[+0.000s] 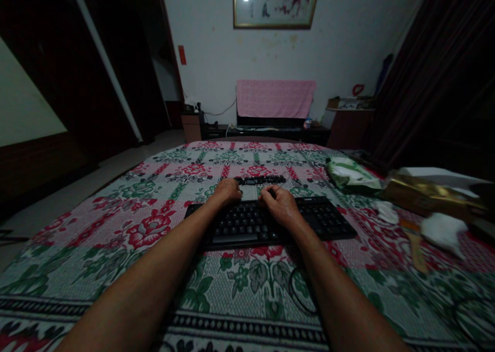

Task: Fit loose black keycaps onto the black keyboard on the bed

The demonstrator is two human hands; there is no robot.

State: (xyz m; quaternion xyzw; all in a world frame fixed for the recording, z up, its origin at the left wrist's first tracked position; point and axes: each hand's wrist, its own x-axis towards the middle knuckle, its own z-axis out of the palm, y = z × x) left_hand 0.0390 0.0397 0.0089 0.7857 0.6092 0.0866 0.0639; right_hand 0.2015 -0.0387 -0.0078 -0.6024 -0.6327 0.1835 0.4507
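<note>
A black keyboard (328, 220) lies on a floral bedspread (116, 228) in front of me. My left hand (227, 191) rests at the keyboard's far edge, fingers curled down over it. My right hand (281, 205) sits on the keys near the top row, with a small dark thing at its fingertips that I cannot make out. Just beyond both hands lies a narrow black strip of keys or caps (261, 179). A thin black cable (297, 290) loops on the cover below my right forearm.
To the right lie a green and white packet (350, 174), a gold box (429, 194), white tissue (443, 230) and a wooden tool (415, 246). A pink cloth (275, 98) covers a screen on a low cabinet at the far wall. The room is dim.
</note>
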